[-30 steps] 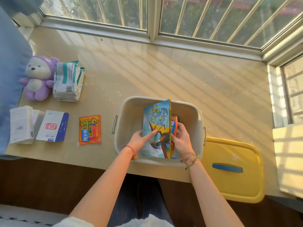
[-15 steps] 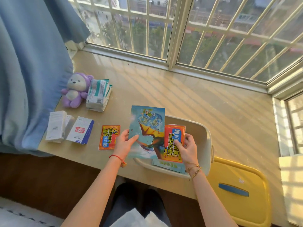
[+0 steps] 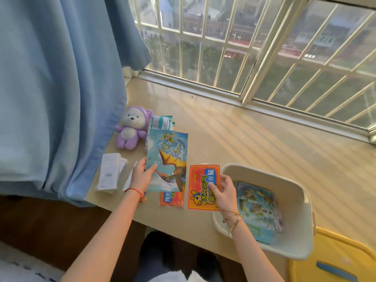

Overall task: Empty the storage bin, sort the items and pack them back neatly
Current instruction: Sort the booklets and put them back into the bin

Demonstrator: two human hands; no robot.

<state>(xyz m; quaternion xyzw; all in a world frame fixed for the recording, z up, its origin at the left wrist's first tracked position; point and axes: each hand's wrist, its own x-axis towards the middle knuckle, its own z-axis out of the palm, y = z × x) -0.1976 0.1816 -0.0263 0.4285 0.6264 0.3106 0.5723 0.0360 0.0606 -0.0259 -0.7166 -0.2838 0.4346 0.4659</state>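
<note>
2 orange packs (image 3: 204,187), 1 plush (image 3: 130,128)

- A blue curtain (image 3: 50,94) hangs at the left, down to the sill edge.
- A window (image 3: 254,47) with pale bars shows buildings and trees outside.
- A beige sill (image 3: 254,139) lies in striped sunlight.

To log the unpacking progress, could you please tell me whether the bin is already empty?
No, the bin still holds a blue picture book lying flat on its bottom.
</note>
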